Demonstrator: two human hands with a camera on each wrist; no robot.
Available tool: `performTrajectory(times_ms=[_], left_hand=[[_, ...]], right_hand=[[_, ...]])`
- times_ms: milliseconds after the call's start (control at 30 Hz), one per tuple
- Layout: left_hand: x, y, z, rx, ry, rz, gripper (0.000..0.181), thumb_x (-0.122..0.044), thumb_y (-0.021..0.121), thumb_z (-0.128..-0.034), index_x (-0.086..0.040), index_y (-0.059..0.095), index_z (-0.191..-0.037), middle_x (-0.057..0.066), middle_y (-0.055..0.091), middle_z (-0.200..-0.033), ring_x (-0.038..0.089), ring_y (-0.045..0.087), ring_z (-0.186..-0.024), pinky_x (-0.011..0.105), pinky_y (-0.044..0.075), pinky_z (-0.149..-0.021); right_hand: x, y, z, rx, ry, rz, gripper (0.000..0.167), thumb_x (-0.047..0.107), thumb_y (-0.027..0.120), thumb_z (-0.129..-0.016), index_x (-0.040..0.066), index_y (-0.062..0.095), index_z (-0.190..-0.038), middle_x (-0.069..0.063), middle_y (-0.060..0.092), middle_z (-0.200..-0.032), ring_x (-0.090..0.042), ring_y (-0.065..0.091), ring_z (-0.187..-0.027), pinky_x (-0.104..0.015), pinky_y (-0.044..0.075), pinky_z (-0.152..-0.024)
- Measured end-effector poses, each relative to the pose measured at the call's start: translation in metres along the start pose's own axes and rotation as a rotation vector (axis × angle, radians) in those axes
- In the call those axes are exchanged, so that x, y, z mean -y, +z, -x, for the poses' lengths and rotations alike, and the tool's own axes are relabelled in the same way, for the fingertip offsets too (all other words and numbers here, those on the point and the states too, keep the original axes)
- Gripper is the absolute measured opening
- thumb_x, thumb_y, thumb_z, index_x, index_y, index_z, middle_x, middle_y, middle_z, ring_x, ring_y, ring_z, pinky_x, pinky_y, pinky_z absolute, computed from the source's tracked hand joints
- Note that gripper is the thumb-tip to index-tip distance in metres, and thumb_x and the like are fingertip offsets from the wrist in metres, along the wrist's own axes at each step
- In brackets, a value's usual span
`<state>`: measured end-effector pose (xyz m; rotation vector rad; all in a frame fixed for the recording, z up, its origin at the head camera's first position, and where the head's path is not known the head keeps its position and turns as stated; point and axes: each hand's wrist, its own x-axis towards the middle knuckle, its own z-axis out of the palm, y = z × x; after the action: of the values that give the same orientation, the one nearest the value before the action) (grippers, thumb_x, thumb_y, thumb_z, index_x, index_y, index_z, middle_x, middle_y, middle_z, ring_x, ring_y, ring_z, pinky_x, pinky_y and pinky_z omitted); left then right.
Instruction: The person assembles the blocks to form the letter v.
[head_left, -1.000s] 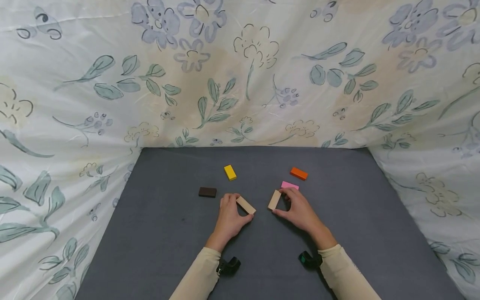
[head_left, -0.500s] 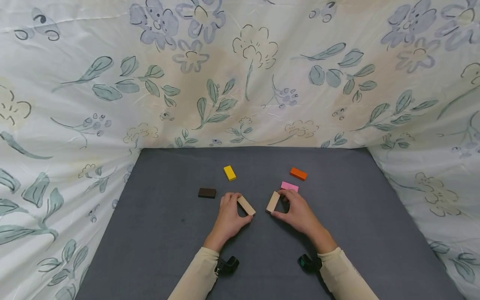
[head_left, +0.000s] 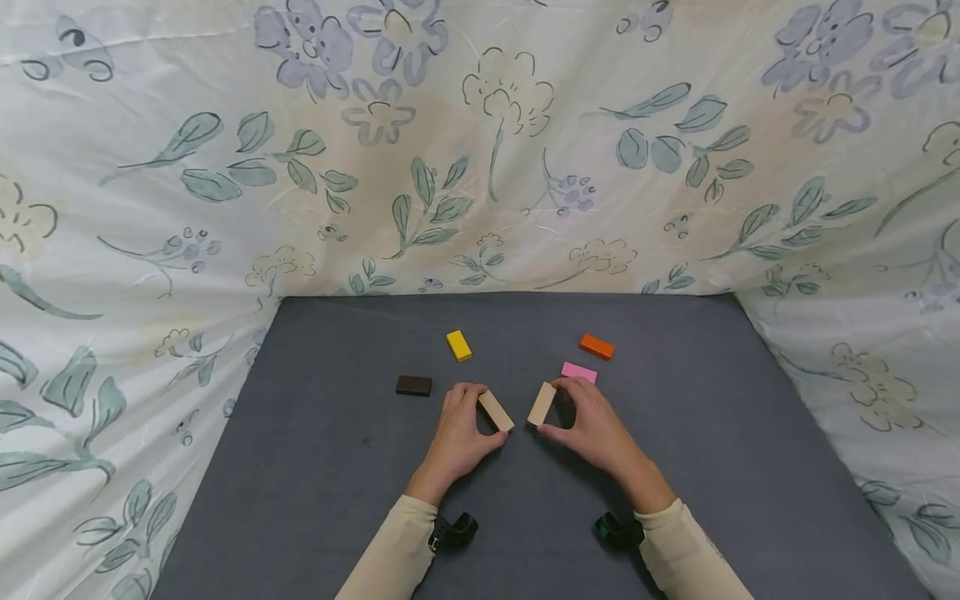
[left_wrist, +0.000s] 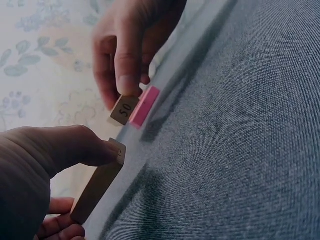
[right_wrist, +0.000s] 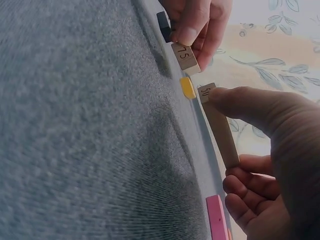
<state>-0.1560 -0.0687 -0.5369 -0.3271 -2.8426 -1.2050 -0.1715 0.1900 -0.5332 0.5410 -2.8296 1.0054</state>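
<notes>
My left hand [head_left: 460, 425] pinches a plain wooden block [head_left: 496, 411] by its two ends, thumb at the near end and fingers at the far end. My right hand [head_left: 592, 423] grips a second plain wooden block [head_left: 542, 404] the same way. The two blocks slant toward each other at their near ends, with a gap between them. In the right wrist view, "75" is printed on the end of the left block [right_wrist: 186, 59] and "50" on the right block [right_wrist: 204, 92]. Shadows lie on the cloth below both hands. Just behind my right fingers lies a pink block [head_left: 580, 372].
A dark brown block [head_left: 414, 385] lies left of my left hand. Farther back are a yellow block [head_left: 459, 345] and an orange block [head_left: 597, 347]. Grey cloth [head_left: 322, 467] covers the table, and a floral curtain [head_left: 480, 167] rises behind and at both sides.
The right hand has shifted slightly left with its block, and the left hand's block has edged right. The gap between the two blocks is narrower. The coloured blocks stay put.
</notes>
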Motion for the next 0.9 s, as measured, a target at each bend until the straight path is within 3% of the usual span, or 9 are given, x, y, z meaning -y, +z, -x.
performTrajectory(times_ms=[300,567,900], left_hand=[[0.002,0.003,0.001,0.039,0.007,0.011,0.071,-0.021,0.094,-0.0874,-0.004,0.059,-0.146,0.015,0.053,-0.141,0.032,0.05,-0.125,0.052,0.051,-0.105],[0.002,0.002,0.002,0.056,0.027,-0.001,0.072,-0.021,0.094,-0.0873,-0.002,0.059,-0.147,0.015,0.052,-0.141,0.033,0.05,-0.125,0.053,0.052,-0.103],[0.003,0.003,0.003,0.079,0.01,-0.016,0.073,-0.02,0.094,-0.0876,-0.002,0.059,-0.149,0.014,0.053,-0.14,0.032,0.05,-0.125,0.052,0.052,-0.103]], right_hand=[[0.004,0.003,0.004,0.015,0.032,-0.005,0.076,0.031,0.099,-0.082,0.004,0.063,-0.142,-0.013,0.063,-0.137,-0.029,0.064,-0.113,-0.053,0.056,-0.099],[0.006,0.006,0.006,0.017,0.019,-0.003,0.074,0.03,0.099,-0.082,0.002,0.063,-0.141,-0.012,0.064,-0.133,-0.028,0.063,-0.111,-0.051,0.057,-0.097],[0.01,0.013,0.008,0.023,-0.009,-0.01,0.073,0.027,0.1,-0.081,0.001,0.064,-0.139,-0.009,0.064,-0.125,-0.024,0.061,-0.105,-0.048,0.057,-0.093]])
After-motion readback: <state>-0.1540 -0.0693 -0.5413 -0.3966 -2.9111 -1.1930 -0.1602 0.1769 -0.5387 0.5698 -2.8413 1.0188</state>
